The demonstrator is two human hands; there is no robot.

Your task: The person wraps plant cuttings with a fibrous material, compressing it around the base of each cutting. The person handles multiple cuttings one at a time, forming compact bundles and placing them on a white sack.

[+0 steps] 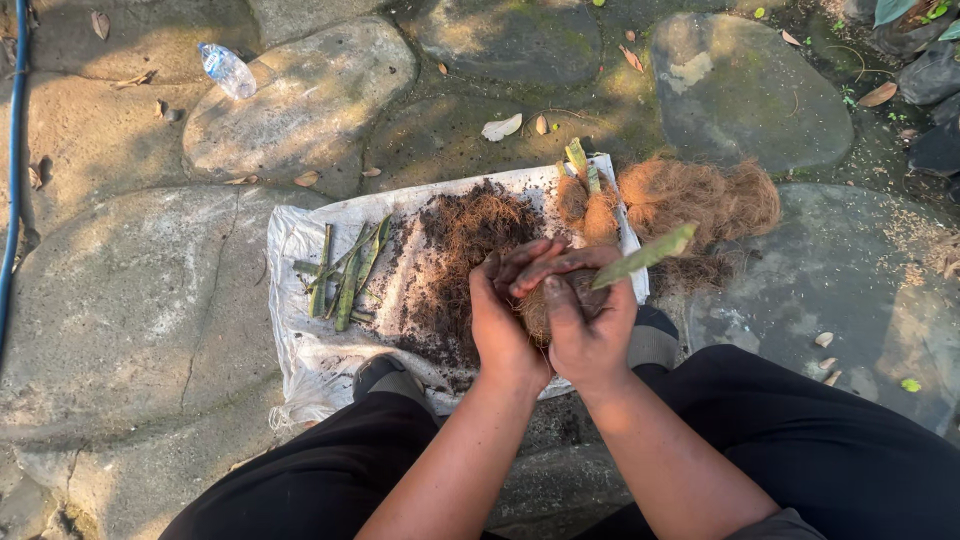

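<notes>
Both hands are cupped around a brown ball of coconut fibre (pixel 540 308) over a white sack sheet (pixel 300 350). A green leaf cutting (pixel 645 257) sticks out of the ball to the right. My left hand (pixel 500 320) presses the ball's left side, fingers curled over its top. My right hand (pixel 590 325) wraps the right side, fingers laid across the top. On the sheet lie a pile of dark soil mixed with fibre (pixel 465 250) and several green leaf cuttings (pixel 345 265) to the left.
Two more fibre-wrapped cuttings (pixel 590 205) stand at the sheet's far right corner. A loose heap of coconut fibre (pixel 700 200) lies beyond them. A plastic bottle (pixel 226 70) rests on the stone paving, a blue hose (pixel 15 150) runs along the left edge. My knees frame the sheet's near edge.
</notes>
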